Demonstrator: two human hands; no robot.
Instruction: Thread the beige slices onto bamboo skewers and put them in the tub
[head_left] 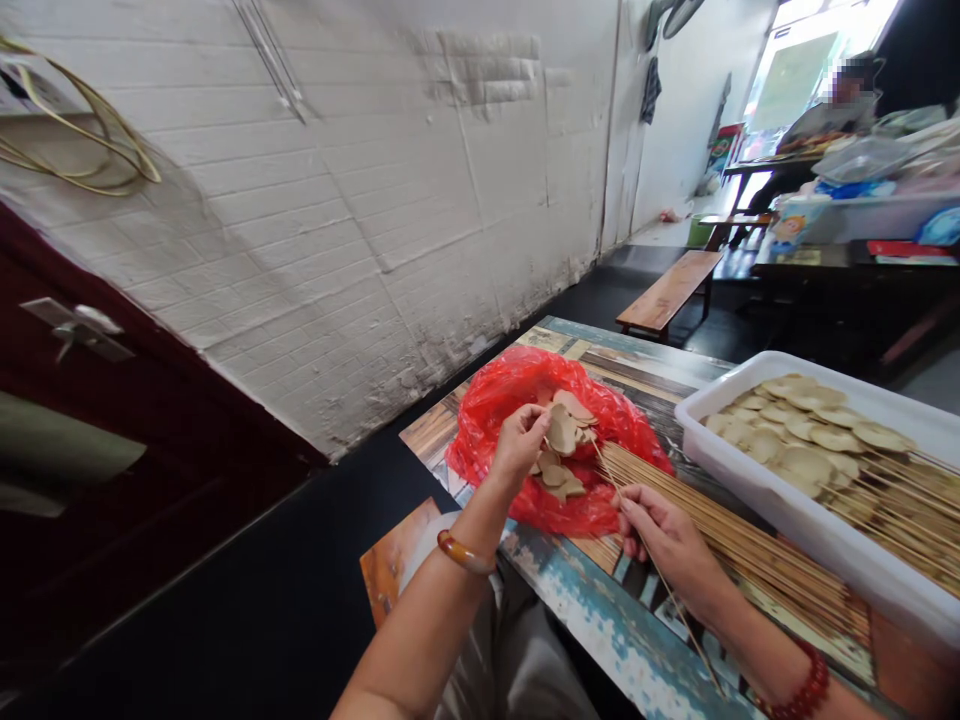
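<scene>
My left hand (521,440) pinches a thin, round beige slice (562,430) above an open red plastic bag (491,400). My right hand (664,540) grips a thin bamboo skewer (684,622), whose upper end reaches the slice. Whether the tip has gone through it, I cannot tell. More beige slices (556,478) lie loose inside the bag. A bundle of bare skewers (750,535) rests on the table, its far ends against the bag. At the right, a white plastic tub (787,535) holds many skewered beige slices (806,425).
The patterned table (600,610) stands near a white wall (375,250). A dark red door (112,420) is at left. Beyond the table are a wooden bench (671,290) and a cluttered second table (840,255). Farther back sits a person (829,120).
</scene>
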